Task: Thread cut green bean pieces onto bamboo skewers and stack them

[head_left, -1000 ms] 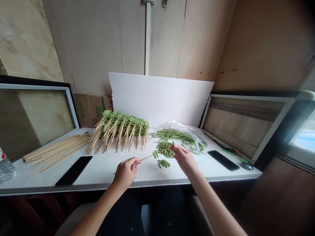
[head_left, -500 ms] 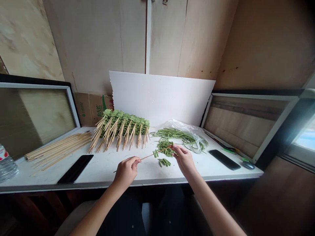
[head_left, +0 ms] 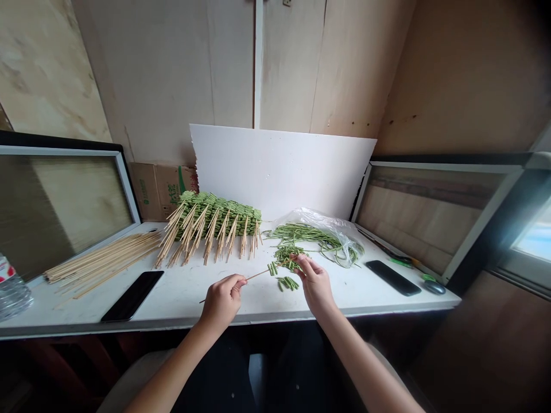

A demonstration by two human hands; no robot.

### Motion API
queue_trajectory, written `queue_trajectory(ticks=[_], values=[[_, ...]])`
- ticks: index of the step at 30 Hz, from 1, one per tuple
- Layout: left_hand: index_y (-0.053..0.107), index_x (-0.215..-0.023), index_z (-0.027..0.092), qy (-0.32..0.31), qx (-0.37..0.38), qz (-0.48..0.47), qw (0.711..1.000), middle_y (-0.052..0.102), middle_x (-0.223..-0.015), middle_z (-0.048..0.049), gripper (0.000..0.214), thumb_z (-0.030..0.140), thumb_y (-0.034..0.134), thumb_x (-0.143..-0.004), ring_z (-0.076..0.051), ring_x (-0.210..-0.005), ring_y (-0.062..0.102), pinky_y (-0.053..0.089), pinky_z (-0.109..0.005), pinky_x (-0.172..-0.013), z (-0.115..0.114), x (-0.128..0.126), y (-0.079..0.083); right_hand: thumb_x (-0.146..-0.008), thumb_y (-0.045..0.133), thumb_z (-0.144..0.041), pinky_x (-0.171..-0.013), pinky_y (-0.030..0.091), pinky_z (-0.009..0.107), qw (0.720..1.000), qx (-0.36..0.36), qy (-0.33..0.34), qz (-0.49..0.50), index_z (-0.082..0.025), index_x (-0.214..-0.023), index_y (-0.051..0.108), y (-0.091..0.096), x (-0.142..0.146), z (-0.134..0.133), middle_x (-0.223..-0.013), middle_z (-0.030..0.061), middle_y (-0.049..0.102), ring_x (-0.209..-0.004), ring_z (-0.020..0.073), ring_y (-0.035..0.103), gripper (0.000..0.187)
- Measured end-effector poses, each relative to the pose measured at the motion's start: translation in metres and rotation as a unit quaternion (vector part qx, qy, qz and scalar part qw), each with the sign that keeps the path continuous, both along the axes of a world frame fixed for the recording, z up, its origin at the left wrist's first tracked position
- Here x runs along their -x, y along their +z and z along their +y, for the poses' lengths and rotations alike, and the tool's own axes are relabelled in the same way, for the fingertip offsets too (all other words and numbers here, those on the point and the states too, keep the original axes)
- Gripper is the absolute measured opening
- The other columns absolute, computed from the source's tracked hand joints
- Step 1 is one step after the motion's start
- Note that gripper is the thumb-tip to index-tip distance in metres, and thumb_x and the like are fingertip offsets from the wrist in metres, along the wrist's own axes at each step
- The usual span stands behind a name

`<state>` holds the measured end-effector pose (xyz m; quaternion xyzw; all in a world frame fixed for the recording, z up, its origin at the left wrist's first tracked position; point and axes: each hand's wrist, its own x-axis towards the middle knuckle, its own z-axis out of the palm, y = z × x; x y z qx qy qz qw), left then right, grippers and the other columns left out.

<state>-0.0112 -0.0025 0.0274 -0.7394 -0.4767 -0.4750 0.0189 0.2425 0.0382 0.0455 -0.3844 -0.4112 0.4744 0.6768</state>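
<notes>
My left hand [head_left: 221, 299] is closed on a thin bamboo skewer [head_left: 258, 275] that slants up to the right, with a few green bean pieces [head_left: 272, 268] threaded on it. At the skewer's tip, my right hand [head_left: 315, 281] pinches a bean piece. Loose cut bean pieces [head_left: 287, 283] lie on the white table [head_left: 181, 298] just under the hands. Behind them is a small heap of cut beans [head_left: 287, 253].
A stack of finished bean skewers [head_left: 210, 221] lies at the back left, with bare skewers [head_left: 101, 263] further left. A plastic bag of long beans [head_left: 321, 235] sits at back right. Two black phones [head_left: 132, 295] [head_left: 392, 278], a water bottle [head_left: 12, 289] and a white board [head_left: 279, 169] stand around.
My right hand has slid slightly left and down along the skewer tip with the bean piece. My left hand and the skewer have barely moved.
</notes>
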Motion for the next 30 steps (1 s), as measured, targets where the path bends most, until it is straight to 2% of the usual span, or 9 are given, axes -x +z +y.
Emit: queue_trajectory(ticks=[7,14,20,23,25,27,28,29,30], values=[[0.07,-0.089,0.02,-0.02,-0.041,0.002,0.999,0.075,-0.075,-0.0033,0.024,0.013,0.049,-0.096,-0.016,-0.065,0.07,0.051,-0.024,-0.064,-0.006,-0.011,-0.002,-0.076,0.083,-0.051,-0.087,0.055,0.038,0.999,0.009,0.039,-0.008,-0.022,-0.09,0.081,-0.005,0.021,-0.014,-0.112,0.0108,0.078,-0.116,0.0306,0.066,0.033],[0.07,-0.086,0.019,-0.028,-0.042,-0.013,0.999,0.071,-0.068,-0.0016,0.023,0.013,0.051,-0.096,-0.015,-0.06,0.067,0.049,-0.023,-0.06,-0.007,-0.014,-0.001,-0.074,0.086,-0.05,-0.088,0.052,0.035,0.999,-0.004,0.053,-0.003,-0.021,-0.087,0.081,-0.004,0.027,-0.02,-0.106,0.0082,0.078,-0.11,0.0274,0.067,0.032],[0.07,-0.085,0.019,-0.029,-0.022,-0.013,0.999,0.069,-0.066,-0.0014,0.023,0.017,0.05,-0.098,-0.015,-0.059,0.065,0.047,-0.023,-0.061,-0.007,-0.016,-0.003,-0.074,0.087,-0.048,-0.083,0.051,0.034,0.999,-0.005,0.051,-0.018,-0.021,-0.085,0.08,-0.012,0.03,-0.019,-0.092,0.0046,0.076,-0.091,0.0218,0.067,0.029],[0.07,-0.086,0.019,-0.026,-0.002,-0.021,0.999,0.066,-0.064,-0.0001,0.025,0.021,0.049,-0.1,-0.014,-0.056,0.062,0.046,-0.023,-0.06,-0.008,-0.017,-0.001,-0.072,0.087,-0.049,-0.084,0.052,0.035,0.998,0.002,0.056,-0.015,-0.022,-0.09,0.081,-0.01,0.026,-0.015,-0.101,0.0069,0.077,-0.096,0.0236,0.067,0.033],[0.069,-0.087,0.019,-0.016,0.016,-0.035,0.999,0.063,-0.062,0.001,0.026,0.025,0.049,-0.101,-0.014,-0.055,0.059,0.045,-0.023,-0.06,-0.007,-0.016,0.001,-0.078,0.081,-0.056,-0.082,0.052,0.035,0.998,0.0,0.057,-0.031,-0.023,-0.1,0.081,-0.007,0.02,-0.011,-0.11,0.0091,0.077,-0.103,0.0262,0.067,0.039],[0.069,-0.088,0.02,-0.006,0.034,-0.053,0.998,0.061,-0.061,0.0017,0.027,0.028,0.048,-0.102,-0.014,-0.054,0.059,0.045,-0.024,-0.06,-0.005,-0.014,0.003,-0.086,0.069,-0.062,-0.077,0.051,0.035,0.994,-0.008,0.036,-0.107,-0.022,-0.103,0.08,-0.006,0.012,-0.006,-0.109,0.0108,0.077,-0.103,0.0277,0.067,0.044],[0.069,-0.088,0.02,-0.003,0.042,-0.062,0.997,0.061,-0.061,0.0018,0.028,0.029,0.047,-0.102,-0.014,-0.054,0.059,0.045,-0.024,-0.06,-0.004,-0.012,0.003,-0.089,0.064,-0.062,-0.076,0.05,0.035,0.984,-0.018,0.019,-0.179,-0.021,-0.098,0.08,-0.008,0.009,-0.004,-0.103,0.011,0.078,-0.098,0.0275,0.068,0.044],[0.069,-0.088,0.02,0.0,0.049,-0.069,0.996,0.061,-0.061,0.002,0.028,0.03,0.047,-0.102,-0.014,-0.054,0.059,0.045,-0.024,-0.061,-0.002,-0.009,0.003,-0.09,0.063,-0.059,-0.076,0.048,0.036,0.963,-0.033,0.0,-0.267,-0.021,-0.091,0.08,-0.011,0.006,-0.002,-0.095,0.0102,0.078,-0.091,0.0267,0.068,0.042],[0.069,-0.088,0.019,0.004,0.055,-0.074,0.996,0.061,-0.061,0.0021,0.029,0.031,0.047,-0.102,-0.014,-0.055,0.059,0.045,-0.024,-0.061,0.0,-0.007,0.003,-0.09,0.064,-0.056,-0.077,0.047,0.036,0.93,-0.052,-0.021,-0.363,-0.021,-0.082,0.079,-0.015,0.004,-0.001,-0.086,0.0089,0.077,-0.085,0.0257,0.067,0.039]])
